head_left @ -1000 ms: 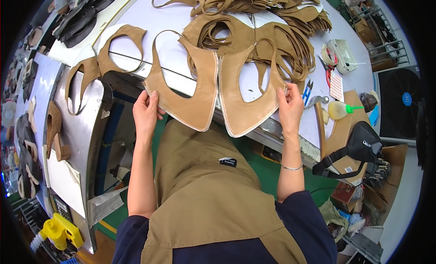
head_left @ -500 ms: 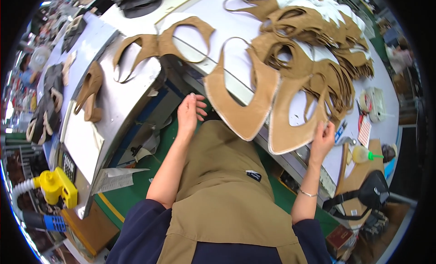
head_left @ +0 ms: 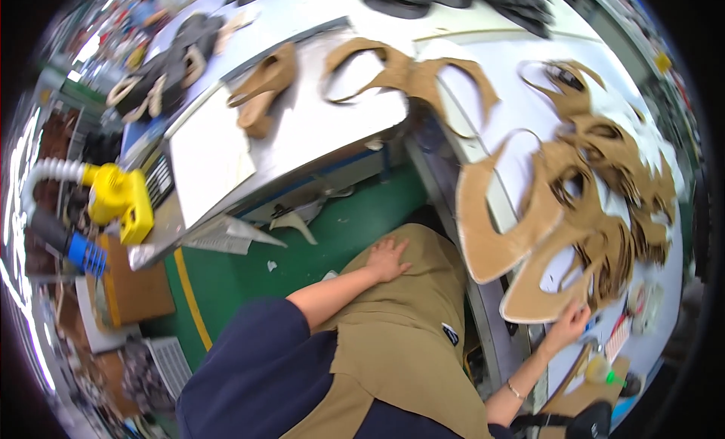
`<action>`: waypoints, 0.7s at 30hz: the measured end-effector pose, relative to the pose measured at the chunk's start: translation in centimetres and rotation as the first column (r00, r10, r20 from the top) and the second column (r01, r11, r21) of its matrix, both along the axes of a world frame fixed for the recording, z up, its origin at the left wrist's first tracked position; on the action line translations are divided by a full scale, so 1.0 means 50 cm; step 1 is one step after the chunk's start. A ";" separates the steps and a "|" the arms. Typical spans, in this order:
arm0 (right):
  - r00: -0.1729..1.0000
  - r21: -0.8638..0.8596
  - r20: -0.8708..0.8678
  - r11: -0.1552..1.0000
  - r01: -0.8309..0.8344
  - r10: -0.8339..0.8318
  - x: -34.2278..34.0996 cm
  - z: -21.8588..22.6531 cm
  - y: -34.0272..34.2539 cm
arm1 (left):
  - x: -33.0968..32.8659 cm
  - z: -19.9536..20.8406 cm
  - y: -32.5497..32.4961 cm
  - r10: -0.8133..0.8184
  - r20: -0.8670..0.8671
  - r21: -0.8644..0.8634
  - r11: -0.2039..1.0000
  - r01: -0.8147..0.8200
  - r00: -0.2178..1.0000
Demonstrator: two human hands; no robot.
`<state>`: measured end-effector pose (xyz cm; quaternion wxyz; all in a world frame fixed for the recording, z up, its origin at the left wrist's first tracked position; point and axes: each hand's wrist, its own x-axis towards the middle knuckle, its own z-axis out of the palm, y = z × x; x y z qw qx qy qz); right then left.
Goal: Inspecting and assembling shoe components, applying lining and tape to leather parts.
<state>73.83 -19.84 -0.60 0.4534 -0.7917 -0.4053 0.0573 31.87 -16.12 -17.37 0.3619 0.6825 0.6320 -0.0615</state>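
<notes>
My left hand [head_left: 390, 259] lies flat on the olive apron [head_left: 411, 307] over my lap, its fingers spread and holding nothing. At the right, my right hand [head_left: 568, 327] is closed on the near edge of a tan shoe upper [head_left: 525, 297], a flat V-shaped piece with a pale rim. Another tan upper [head_left: 483, 246] of the same shape lies just beyond it, its point over the table's edge. Behind these, several more tan uppers [head_left: 604, 163] are piled in overlapping layers on the white table [head_left: 502, 84].
Left of the pile, a tan upper pair [head_left: 408, 76] spans two tabletops. A tan heeled shoe [head_left: 264, 91] stands by a white sheet [head_left: 210, 163]. A yellow device [head_left: 121, 201] with a hose hangs at the left edge. A green-tipped bottle [head_left: 600, 369] sits at lower right.
My view has swung left, so the table and uppers appear further right. My left hand has come down from beside the uppers onto my lap. My right hand stays at the upper's edge.
</notes>
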 end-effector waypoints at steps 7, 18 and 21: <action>0.993 0.086 -0.090 0.994 -0.068 0.076 0.002 0.005 0.002 | 0.006 0.025 -0.001 0.021 0.022 -0.027 0.999 -0.021 1.000; 0.994 0.155 -0.042 0.983 -0.096 0.103 -0.014 0.002 0.012 | 0.000 0.015 -0.003 0.038 0.032 0.016 0.999 -0.038 0.999; 0.987 0.138 -0.086 0.983 -0.120 0.132 -0.007 -0.005 0.014 | 0.000 0.010 -0.006 0.048 0.015 0.010 0.999 -0.048 0.999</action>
